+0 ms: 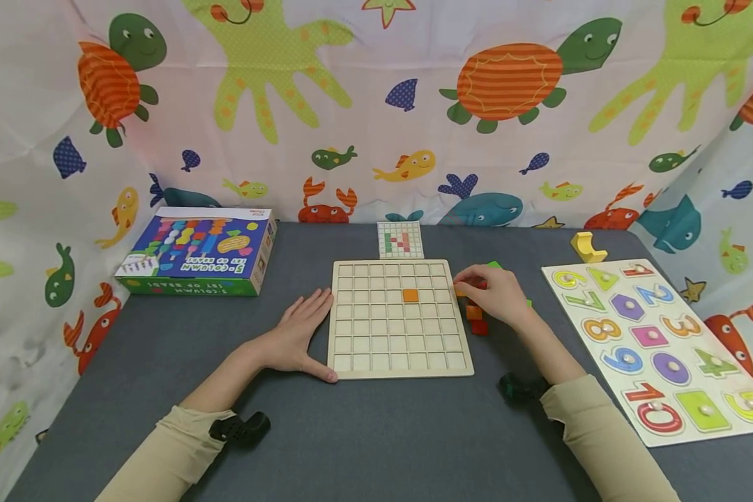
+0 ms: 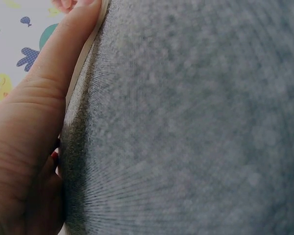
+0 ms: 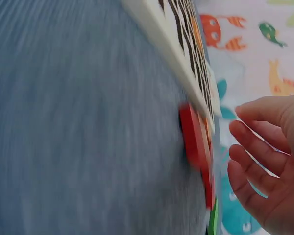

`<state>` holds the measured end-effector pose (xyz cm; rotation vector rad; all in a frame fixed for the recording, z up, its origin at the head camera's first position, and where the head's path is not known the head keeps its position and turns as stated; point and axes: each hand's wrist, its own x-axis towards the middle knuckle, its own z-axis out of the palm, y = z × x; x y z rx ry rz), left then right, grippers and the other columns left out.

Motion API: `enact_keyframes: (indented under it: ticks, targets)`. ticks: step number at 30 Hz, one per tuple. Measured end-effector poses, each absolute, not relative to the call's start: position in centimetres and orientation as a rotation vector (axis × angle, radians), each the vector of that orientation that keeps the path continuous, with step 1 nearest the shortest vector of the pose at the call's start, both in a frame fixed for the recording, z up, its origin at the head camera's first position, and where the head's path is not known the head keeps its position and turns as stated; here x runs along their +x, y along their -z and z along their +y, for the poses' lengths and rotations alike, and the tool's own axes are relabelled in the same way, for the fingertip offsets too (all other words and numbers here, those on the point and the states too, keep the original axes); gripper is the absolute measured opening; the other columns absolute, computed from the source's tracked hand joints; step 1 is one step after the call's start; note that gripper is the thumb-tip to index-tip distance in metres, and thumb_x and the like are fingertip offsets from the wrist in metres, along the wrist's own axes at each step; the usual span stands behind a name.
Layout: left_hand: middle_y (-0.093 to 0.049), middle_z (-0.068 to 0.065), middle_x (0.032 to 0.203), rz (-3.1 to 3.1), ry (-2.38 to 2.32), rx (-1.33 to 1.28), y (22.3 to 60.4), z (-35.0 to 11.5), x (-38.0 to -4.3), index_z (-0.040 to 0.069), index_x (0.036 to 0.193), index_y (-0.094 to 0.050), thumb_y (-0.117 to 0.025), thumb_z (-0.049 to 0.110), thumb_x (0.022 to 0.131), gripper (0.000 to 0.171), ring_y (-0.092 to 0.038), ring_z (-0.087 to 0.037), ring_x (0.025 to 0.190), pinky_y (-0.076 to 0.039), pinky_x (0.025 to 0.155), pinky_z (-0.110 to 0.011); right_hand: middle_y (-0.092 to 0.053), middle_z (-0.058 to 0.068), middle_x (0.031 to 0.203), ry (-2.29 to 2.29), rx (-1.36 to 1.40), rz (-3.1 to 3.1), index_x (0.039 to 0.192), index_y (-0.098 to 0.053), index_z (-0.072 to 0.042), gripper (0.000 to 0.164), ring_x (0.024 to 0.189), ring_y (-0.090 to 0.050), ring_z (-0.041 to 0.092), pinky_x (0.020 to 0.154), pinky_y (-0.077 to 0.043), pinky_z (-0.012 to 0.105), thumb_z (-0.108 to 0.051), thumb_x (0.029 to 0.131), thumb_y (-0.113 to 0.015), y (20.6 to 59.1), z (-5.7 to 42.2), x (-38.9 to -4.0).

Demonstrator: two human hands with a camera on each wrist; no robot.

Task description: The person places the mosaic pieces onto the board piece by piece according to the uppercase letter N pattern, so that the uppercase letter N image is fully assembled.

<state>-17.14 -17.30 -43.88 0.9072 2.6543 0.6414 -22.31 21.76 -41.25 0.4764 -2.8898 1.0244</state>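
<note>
A wooden grid board [image 1: 401,375] lies in front of me, with one orange square tile [image 1: 411,295] in an upper cell. My left hand [image 1: 296,336] rests against its left edge, fingers spread and thumb at the lower left corner. Just past the right edge, my right hand [image 1: 492,296] hovers over a cluster of small tiles, including an orange tile [image 1: 474,312] and a red tile [image 1: 480,327]. Its fingers are loosely bent in the right wrist view, and nothing shows between them. Part of the cluster is hidden under this hand.
A small colour pattern card [image 1: 400,240] lies behind the board. At the left stands a bead set box [image 1: 194,254]. A number and shape puzzle board [image 1: 659,348] lies at the right, with a yellow curved piece [image 1: 587,248] behind it. A patterned curtain [image 1: 364,90] borders the table.
</note>
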Motion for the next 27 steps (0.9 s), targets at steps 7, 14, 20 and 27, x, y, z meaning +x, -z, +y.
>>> enact_keyframes:
  ticks: [7, 14, 20, 27]
  targets:
    - [-0.001, -0.012, 0.163, 2.659, -0.639, 0.909, 44.1, -17.4, -17.2, 0.003, 0.157, -0.004, -0.072, 0.077, 0.064, 0.137, 0.004, -0.029, 0.149, 0.003, 0.115, -0.053, -0.069, 0.011, 0.102, -0.893, 0.487, -2.978, 0.109, -0.073, -0.006, 0.019, 0.091, -0.057, 0.027, 0.081, -0.047, 0.045, -0.014, 0.092, -0.068, 41.3, 24.3, -22.2]
    - [-0.001, -0.012, 0.163, 2.655, -0.651, 0.908, 44.0, -17.3, -17.1, 0.003, 0.156, -0.004, -0.074, 0.075, 0.064, 0.137, 0.004, -0.03, 0.149, 0.003, 0.115, -0.053, -0.068, 0.014, 0.103, -0.801, 0.521, -2.995, 0.112, -0.072, -0.002, 0.028, 0.092, -0.055, 0.03, 0.081, -0.046, 0.049, -0.019, 0.089, -0.072, 41.5, 23.9, -22.7]
    - [-0.001, -0.012, 0.163, 2.661, -0.648, 0.909, 44.0, -17.3, -17.1, 0.003, 0.156, -0.004, -0.074, 0.075, 0.064, 0.137, 0.004, -0.028, 0.149, 0.003, 0.116, -0.052, -0.067, 0.013, 0.1, -0.71, 0.474, -3.047, 0.114, -0.071, -0.002, 0.031, 0.089, -0.056, 0.028, 0.077, -0.046, 0.047, -0.021, 0.088, -0.072, 41.7, 23.4, -23.0]
    - [-0.001, -0.012, 0.163, 2.655, -0.659, 0.911, 44.0, -17.4, -17.1, 0.003, 0.156, -0.004, -0.074, 0.074, 0.064, 0.137, 0.004, -0.029, 0.149, 0.003, 0.115, -0.052, -0.067, 0.014, 0.102, -0.681, 0.43, -3.072, 0.111, -0.071, -0.003, 0.032, 0.095, -0.053, 0.031, 0.082, -0.045, 0.048, -0.024, 0.088, -0.072, 41.6, 23.4, -23.0]
